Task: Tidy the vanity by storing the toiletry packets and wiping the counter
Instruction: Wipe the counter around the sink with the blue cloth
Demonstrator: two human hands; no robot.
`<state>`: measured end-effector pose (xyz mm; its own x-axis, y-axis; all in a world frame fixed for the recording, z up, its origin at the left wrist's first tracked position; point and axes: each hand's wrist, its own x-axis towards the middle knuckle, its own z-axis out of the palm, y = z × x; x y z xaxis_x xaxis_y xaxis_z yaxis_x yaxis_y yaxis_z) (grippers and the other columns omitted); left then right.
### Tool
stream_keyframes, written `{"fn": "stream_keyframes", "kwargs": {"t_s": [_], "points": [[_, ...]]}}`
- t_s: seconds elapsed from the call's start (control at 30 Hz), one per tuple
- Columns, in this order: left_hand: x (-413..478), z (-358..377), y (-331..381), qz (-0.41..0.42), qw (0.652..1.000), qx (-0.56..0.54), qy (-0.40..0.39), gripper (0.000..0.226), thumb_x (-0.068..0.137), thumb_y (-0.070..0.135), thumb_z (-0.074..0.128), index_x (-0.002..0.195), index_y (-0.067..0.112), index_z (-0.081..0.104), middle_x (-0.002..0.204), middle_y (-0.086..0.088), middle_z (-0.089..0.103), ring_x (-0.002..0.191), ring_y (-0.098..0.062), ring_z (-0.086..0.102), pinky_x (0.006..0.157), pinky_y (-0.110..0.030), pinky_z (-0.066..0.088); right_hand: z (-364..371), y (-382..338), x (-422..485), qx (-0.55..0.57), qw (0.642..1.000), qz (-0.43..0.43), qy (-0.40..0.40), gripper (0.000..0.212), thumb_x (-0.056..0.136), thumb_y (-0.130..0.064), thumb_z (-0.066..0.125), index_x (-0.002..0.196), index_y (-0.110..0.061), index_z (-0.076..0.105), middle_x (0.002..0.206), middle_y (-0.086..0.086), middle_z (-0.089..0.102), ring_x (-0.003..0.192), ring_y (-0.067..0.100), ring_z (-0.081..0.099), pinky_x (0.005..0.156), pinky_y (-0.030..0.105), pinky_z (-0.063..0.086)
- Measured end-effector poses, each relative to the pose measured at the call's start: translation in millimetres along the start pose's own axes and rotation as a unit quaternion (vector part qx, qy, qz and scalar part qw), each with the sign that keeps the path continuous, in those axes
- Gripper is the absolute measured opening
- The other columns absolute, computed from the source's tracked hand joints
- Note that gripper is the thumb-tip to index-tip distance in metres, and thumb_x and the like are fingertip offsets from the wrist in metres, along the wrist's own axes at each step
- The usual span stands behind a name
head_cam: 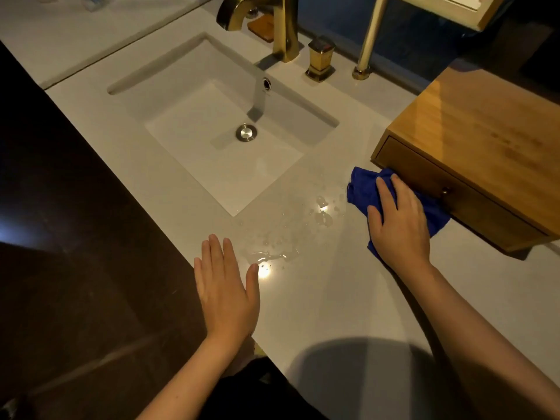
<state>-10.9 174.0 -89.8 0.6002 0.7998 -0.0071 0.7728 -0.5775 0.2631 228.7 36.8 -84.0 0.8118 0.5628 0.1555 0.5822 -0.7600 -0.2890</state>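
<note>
My right hand (398, 221) presses flat on a blue cloth (365, 186) that lies on the white counter (333, 298), right against the front of a wooden drawer box (478, 140). The box's drawer is closed, with a small dark knob (445, 190). My left hand (225, 286) rests flat and empty at the counter's front edge, fingers together. Between the two hands, puddles and drops of water (272, 254) glisten on the counter. No toiletry packets are in view.
A white rectangular sink (169, 95) with a metal drain (246, 132) takes up the counter's middle. Behind it stand a gold faucet (285, 28), a gold handle (320, 59) and a gold post (368, 40). A dark floor lies to the left.
</note>
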Motion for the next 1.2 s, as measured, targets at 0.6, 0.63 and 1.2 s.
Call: {"fn": "stream_keyframes", "kwargs": {"t_s": [0.6, 0.63, 1.2], "points": [[1.8, 3.1, -3.7, 0.003, 1.0, -0.01, -0.015, 0.067, 0.094, 0.049, 0.015, 0.146, 0.007, 0.015, 0.155, -0.008, 0.001, 0.144, -0.019, -0.007, 0.117, -0.035, -0.012, 38.7, -74.7, 40.7, -0.028, 0.99, 0.139, -0.027, 0.062, 0.097, -0.041, 0.031, 0.148, -0.015, 0.008, 0.155, 0.025, 0.007, 0.143, 0.04, 0.006, 0.116, 0.049, 0.005], [1.8, 2.9, -3.9, 0.003, 1.0, -0.011, -0.018, 0.067, 0.094, 0.049, 0.015, 0.146, 0.007, 0.015, 0.155, -0.008, 0.001, 0.144, -0.019, -0.008, 0.117, -0.034, -0.013, 39.6, -77.8, 42.7, -0.025, 0.989, 0.144, -0.028, 0.062, 0.097, -0.041, 0.031, 0.148, -0.015, 0.007, 0.155, 0.026, 0.006, 0.143, 0.04, 0.005, 0.116, 0.05, 0.004], [5.1, 1.2, -4.0, -0.006, 0.999, -0.039, -0.029, 0.071, 0.089, 0.058, 0.002, 0.145, 0.013, 0.002, 0.154, -0.002, -0.008, 0.144, -0.019, -0.011, 0.114, -0.034, -0.019, 45.3, -116.0, 48.4, 0.022, 0.994, -0.051, -0.089, 0.057, 0.096, -0.045, 0.03, 0.147, -0.021, 0.021, 0.157, 0.019, 0.009, 0.144, 0.035, 0.005, 0.117, 0.046, -0.001]]}}
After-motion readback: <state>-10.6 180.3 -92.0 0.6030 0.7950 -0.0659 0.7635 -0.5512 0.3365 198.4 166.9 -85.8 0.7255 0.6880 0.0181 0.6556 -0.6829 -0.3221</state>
